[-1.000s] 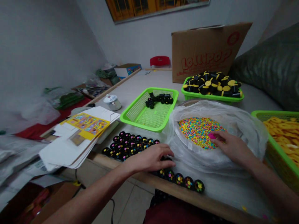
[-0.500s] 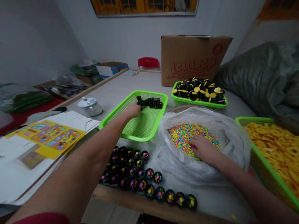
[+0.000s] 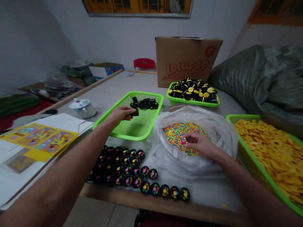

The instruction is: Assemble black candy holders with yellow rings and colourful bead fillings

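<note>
My left hand [image 3: 121,114] is over the near-left part of a shallow green basket [image 3: 99,123], its fingers closed on a small black plastic cup [image 3: 135,112]. More black pieces [image 3: 148,103] lie together at the basket's far end. My right hand [image 3: 197,143] is above a pile of small multicoloured candy balls [image 3: 176,130], pinching a small pink piece [image 3: 184,141] whose kind I cannot make out. The candy sits in a bowl lined with a clear plastic bag [image 3: 163,160]. Rows of black cups [image 3: 127,170] with coloured candy in them stand along the near table edge.
Behind stands a green basket heaped with black-and-yellow capped cups [image 3: 193,91], before a cardboard box [image 3: 187,60]. A green basket of yellow rings [image 3: 267,148] is at right, under a large dark sack [image 3: 260,75]. Printed cardboard sheets [image 3: 44,138] and a white tub [image 3: 83,107] are at left.
My left hand has drawn back from the black pieces toward me, with one cup in its fingers. My right hand has lifted from the candy with the pink piece. The view has shifted slightly right.
</note>
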`<state>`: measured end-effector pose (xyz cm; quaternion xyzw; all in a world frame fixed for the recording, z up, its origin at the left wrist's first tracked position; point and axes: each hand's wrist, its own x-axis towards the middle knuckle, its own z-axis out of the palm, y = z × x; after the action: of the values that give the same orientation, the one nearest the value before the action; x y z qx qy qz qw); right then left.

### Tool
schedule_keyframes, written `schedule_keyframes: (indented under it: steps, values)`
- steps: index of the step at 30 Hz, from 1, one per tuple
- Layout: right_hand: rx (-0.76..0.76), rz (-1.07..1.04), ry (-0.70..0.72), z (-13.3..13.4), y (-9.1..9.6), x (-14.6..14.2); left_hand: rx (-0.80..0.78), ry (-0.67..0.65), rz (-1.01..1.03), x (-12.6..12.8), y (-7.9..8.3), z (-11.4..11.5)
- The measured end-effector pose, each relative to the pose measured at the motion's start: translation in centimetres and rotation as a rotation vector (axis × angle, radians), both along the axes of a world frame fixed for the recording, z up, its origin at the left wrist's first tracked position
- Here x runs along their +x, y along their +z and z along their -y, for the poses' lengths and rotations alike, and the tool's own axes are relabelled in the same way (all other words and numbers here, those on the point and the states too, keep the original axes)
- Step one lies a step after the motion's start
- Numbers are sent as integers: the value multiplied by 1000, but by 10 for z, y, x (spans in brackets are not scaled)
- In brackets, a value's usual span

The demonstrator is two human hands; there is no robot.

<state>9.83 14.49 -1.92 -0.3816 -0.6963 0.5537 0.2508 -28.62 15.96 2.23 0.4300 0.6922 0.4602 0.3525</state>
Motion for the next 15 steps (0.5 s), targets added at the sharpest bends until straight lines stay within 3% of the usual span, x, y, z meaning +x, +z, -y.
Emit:
schedule_keyframes:
  steps: [3, 6, 11, 15]
  values:
    - [2, -17, -31, 4, 3, 10, 164, -70, 484, 34, 17, 19]
    - [56, -20, -89, 5, 2, 19, 215, -204, 709, 82, 31, 34]
    - [124, 17, -189, 7, 2, 31, 111, -535, 748, 158, 27, 40]
    - [233, 71, -238, 10, 8, 39, 85, -707, 524, 194, 7, 32]
